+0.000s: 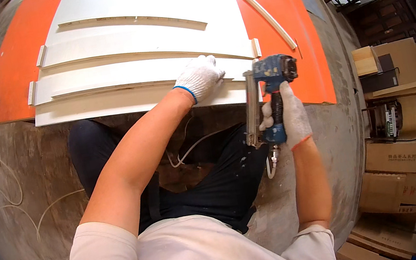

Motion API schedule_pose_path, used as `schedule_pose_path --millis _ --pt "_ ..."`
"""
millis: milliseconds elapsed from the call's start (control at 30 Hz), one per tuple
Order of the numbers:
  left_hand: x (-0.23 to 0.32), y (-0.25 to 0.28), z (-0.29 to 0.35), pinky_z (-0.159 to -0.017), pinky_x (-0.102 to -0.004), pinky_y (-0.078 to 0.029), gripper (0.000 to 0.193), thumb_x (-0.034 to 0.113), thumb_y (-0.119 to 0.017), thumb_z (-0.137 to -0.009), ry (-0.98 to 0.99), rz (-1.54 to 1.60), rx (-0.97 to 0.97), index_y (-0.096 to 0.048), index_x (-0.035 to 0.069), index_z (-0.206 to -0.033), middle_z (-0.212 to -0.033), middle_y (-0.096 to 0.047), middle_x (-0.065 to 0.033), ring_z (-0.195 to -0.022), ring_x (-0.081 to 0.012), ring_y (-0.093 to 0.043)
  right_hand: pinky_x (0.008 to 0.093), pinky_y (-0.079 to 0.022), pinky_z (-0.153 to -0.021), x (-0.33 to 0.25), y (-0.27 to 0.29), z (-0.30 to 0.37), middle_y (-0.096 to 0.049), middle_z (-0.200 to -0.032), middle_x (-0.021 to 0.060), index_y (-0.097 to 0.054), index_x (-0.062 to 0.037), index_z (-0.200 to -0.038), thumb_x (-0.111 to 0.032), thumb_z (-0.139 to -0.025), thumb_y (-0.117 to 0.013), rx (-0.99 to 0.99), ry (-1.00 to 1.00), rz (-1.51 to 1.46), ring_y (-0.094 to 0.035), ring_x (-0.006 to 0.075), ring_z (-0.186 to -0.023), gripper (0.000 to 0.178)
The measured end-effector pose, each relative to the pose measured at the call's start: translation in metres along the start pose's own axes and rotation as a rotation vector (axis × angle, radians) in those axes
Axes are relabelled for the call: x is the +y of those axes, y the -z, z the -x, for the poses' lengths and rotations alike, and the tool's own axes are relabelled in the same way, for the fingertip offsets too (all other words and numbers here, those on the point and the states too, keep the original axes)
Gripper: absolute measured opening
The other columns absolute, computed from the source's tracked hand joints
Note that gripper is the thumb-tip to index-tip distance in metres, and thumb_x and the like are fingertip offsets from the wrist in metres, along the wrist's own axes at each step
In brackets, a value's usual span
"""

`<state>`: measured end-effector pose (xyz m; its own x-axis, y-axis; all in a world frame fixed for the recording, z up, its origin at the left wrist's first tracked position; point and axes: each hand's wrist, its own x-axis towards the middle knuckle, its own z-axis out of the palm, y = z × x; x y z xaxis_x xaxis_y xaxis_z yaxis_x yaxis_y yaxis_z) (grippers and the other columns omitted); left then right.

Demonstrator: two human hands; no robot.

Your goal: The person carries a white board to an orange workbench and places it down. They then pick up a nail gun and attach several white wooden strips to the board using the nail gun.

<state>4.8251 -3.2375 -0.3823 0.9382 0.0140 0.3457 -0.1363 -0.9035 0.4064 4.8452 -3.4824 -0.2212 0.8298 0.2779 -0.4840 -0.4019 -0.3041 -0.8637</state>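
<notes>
My right hand (295, 115), in a white glove with a red cuff, grips the black handle of a blue pneumatic nail gun (270, 68). The tool stands to the right of the pale panel (111, 42), its long metal magazine on the left side. My left hand (200, 78), gloved in white with a blue cuff, is closed over the nearest thin wooden strip (113, 88), close to the strip's right end. Two more wooden strips (131, 19) lie roughly parallel across the panel farther away. Its curled fingers partly hide the strip.
Under the panel is an orange board (12, 80). A loose pale wooden strip (259, 8) lies at its right. The nail gun's air hose (271, 169) hangs near my knee, and a pale hose (21, 205) curves over the floor. Cardboard boxes (397, 156) are stacked at right.
</notes>
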Motion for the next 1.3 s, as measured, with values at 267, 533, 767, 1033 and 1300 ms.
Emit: schedule_pose_path --millis 267,533,767,1033,1300 --pt "0.000 -0.002 0.001 -0.084 -0.0527 -0.058 0.010 0.021 -0.072 -0.094 -0.027 -0.001 0.027 -0.077 0.012 -0.096 -0.098 -0.067 -0.0195 -0.096 -0.0397 -0.069 0.0369 -0.061 -0.053 0.004 -0.020 -0.012 -0.068 -0.073 0.0085 -0.064 -0.0041 -0.113 -0.054 -0.116 -0.048 -0.075 -0.015 0.117 -0.065 0.0184 -0.053 0.053" --pt "0.002 -0.001 0.002 -0.087 -0.0522 -0.058 0.010 0.021 -0.073 -0.094 -0.027 -0.009 0.042 -0.077 0.012 -0.096 -0.098 -0.067 -0.0185 -0.097 -0.0385 -0.069 0.0362 -0.061 -0.053 0.004 -0.026 -0.013 -0.068 -0.073 0.0085 -0.066 -0.0035 -0.113 -0.055 -0.116 -0.047 -0.050 -0.034 0.120 -0.066 0.0181 -0.053 0.055" --pt "0.006 0.003 -0.001 -0.089 -0.0507 -0.059 0.013 0.023 -0.073 -0.096 0.005 0.000 -0.005 -0.080 0.013 -0.099 -0.100 -0.068 -0.0181 -0.102 -0.0370 -0.069 0.0359 -0.060 -0.054 0.003 -0.028 -0.010 -0.069 -0.073 0.0098 -0.065 -0.0018 -0.110 -0.057 -0.115 -0.047 -0.044 -0.007 0.153 -0.067 0.0197 -0.053 0.058" --pt "0.006 0.002 0.000 -0.091 -0.0491 -0.060 0.014 0.023 -0.074 -0.096 0.007 0.013 0.012 -0.080 0.011 -0.098 -0.103 -0.068 -0.0167 -0.103 -0.0364 -0.069 0.0357 -0.058 -0.052 0.003 -0.027 -0.011 -0.069 -0.071 0.0113 -0.064 -0.0011 -0.111 -0.058 -0.115 -0.046 -0.046 -0.007 0.187 -0.067 0.0212 -0.052 0.060" --pt "0.006 -0.006 0.000 -0.092 -0.0489 -0.060 0.014 0.022 -0.073 -0.097 -0.024 0.044 0.056 -0.079 0.010 -0.096 -0.105 -0.069 -0.0158 -0.105 -0.0357 -0.068 0.0358 -0.058 -0.052 0.004 -0.026 -0.008 -0.069 -0.071 0.0104 -0.066 -0.0027 -0.109 -0.056 -0.116 -0.044 -0.023 -0.018 0.170 -0.065 0.0208 -0.051 0.058"
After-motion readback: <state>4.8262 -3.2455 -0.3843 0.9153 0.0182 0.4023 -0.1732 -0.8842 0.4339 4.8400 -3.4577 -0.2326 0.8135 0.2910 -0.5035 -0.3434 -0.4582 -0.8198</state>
